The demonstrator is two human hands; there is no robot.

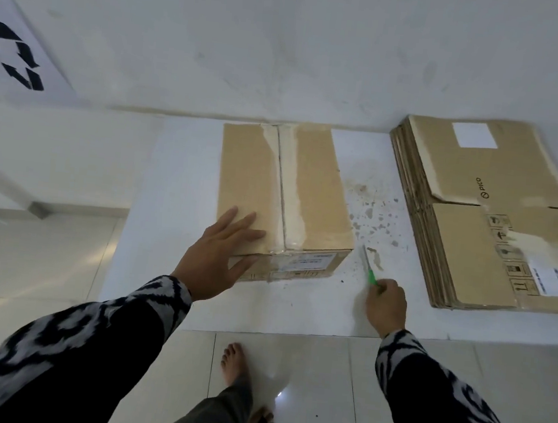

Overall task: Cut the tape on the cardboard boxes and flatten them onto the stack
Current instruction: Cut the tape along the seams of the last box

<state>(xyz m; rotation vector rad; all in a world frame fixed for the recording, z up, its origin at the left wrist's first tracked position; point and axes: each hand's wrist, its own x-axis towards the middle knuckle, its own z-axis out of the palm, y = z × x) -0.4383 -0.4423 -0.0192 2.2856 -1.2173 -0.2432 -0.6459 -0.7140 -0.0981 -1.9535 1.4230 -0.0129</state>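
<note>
A closed brown cardboard box [314, 194] stands on a low white platform [165, 227], with a strip of tape running down the seam of its top. My left hand [219, 258] lies spread with straight fingers over the box's near left corner. To the right of the box, my right hand [386, 303] grips a green-handled cutter [370, 267], whose blade points away from me over the platform. At the right sits a stack of flattened cardboard boxes [497, 213], with labels and printed symbols on the top sheet.
A white wall rises behind the platform. A sheet with a black recycling symbol [10, 52] is at the far left. Brown stains [373, 214] speckle the platform between box and stack. My bare feet [237, 367] stand on pale floor tiles below.
</note>
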